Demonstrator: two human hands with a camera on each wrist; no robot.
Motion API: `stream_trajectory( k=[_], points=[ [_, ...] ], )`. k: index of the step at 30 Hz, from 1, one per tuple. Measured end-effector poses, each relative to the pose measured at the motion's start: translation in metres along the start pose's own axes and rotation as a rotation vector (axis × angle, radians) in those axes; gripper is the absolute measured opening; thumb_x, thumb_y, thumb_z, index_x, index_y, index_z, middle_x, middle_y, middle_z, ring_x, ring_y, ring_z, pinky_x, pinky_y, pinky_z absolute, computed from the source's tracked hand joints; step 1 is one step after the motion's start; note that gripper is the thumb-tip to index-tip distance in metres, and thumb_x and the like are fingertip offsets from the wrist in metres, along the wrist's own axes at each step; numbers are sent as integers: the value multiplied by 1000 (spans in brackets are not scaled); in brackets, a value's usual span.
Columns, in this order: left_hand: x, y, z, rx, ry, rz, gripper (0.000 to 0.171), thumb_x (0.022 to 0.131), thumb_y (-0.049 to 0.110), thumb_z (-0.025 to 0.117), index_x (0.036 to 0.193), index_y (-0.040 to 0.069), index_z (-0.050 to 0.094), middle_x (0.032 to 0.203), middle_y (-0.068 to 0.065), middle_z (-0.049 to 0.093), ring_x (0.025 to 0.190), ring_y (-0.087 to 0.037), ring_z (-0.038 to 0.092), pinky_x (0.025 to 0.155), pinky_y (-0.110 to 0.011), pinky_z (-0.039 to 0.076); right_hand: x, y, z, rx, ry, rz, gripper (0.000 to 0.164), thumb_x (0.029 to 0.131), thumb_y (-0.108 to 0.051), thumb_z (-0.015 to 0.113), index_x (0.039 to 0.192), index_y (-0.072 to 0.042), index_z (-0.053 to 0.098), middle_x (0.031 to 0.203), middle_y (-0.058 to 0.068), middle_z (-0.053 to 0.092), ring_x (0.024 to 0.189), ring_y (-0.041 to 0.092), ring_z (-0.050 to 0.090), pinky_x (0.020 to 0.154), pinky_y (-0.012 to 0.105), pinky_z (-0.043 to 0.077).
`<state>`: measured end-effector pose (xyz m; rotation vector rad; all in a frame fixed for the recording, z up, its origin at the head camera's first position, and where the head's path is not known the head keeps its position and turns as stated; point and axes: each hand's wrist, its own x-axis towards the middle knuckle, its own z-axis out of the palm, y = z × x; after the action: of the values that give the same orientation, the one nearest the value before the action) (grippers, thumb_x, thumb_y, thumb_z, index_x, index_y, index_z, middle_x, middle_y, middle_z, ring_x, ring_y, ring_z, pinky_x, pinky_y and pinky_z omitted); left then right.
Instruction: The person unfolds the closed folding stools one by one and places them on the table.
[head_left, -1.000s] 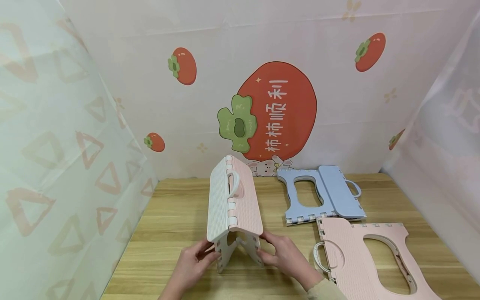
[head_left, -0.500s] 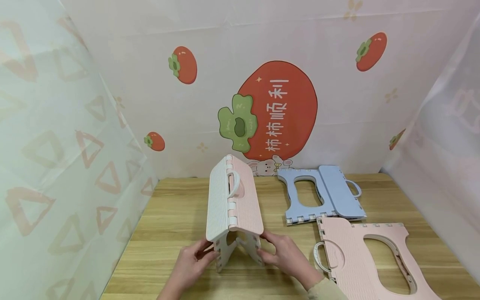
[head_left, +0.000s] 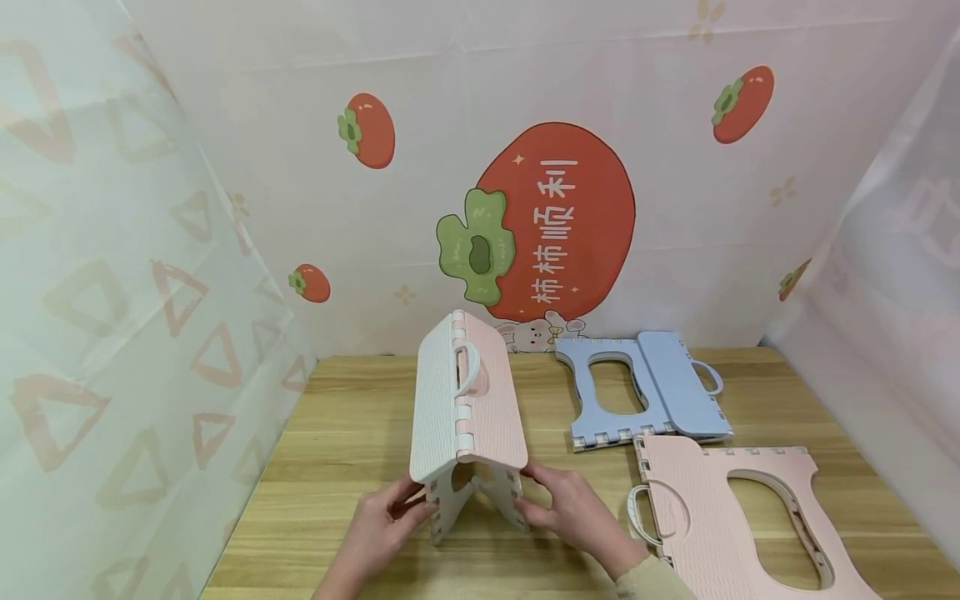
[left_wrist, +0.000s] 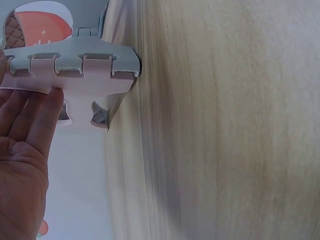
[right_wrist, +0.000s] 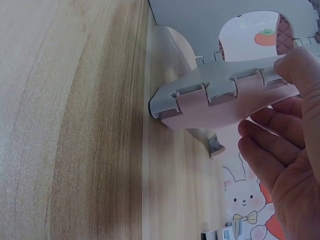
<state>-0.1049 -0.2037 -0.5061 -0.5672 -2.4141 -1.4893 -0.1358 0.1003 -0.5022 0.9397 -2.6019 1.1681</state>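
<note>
A white-and-pink folding step stool (head_left: pixel 435 400) stands partly unfolded on the table, its top peaked like a roof along the hinge. A white carry handle (head_left: pixel 469 368) sticks up at the ridge. My left hand (head_left: pixel 375 529) grips the near edge of the left leg panel, thumb in front and fingers behind. On the opposite side my right hand (head_left: pixel 573 512) pinches the near edge of the right leg panel. Both wrist views show the hinged leg panels close up, the left one (left_wrist: pixel 75 82) and the right one (right_wrist: pixel 215 102), with their lower ends at the wooden surface.
A blue folding stool (head_left: pixel 678 387) lies folded flat at the back right of the wooden table (head_left: pixel 330 442). In front of it lies a pink one (head_left: pixel 712 517), also flat, running past the bottom edge of the view. Printed cloth walls (head_left: pixel 405 233) enclose the back and sides.
The stool's left half and my left hand have shifted very slightly left, so the panels stand a touch wider apart. My right hand keeps its place.
</note>
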Motion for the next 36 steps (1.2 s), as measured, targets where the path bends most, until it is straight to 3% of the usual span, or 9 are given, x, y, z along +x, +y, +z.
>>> stream_trajectory(
  k=[6,18,28,36],
  points=[
    [0,0,-1,6,13,4,34,91,9,77,123,4,70,118,-18,73,105,-22,71,79,-24,61,0,0,0,-15,18,-29,23,93,-17,73,115,-15,67,114,8,77,102,30,74,83,42,63],
    [0,0,-3,8,2,-9,33,91,10,77,122,3,71,118,-19,73,105,-24,72,79,-25,61,1,0,0,-46,52,-66,37,89,-13,76,125,-12,67,114,6,77,102,27,74,83,41,63],
    [1,-2,-3,-4,-6,-45,32,90,10,79,121,4,71,118,-17,74,105,-23,72,80,-25,62,1,1,-2,-70,46,-69,37,89,-12,75,125,-10,67,113,7,77,98,26,75,80,39,63],
    [1,-3,-5,5,-7,-5,30,91,10,77,120,6,72,117,-17,74,106,-19,71,79,-25,62,1,0,-4,-83,40,-61,39,89,-12,75,127,-10,67,114,7,77,100,27,75,81,40,63]
  ],
)
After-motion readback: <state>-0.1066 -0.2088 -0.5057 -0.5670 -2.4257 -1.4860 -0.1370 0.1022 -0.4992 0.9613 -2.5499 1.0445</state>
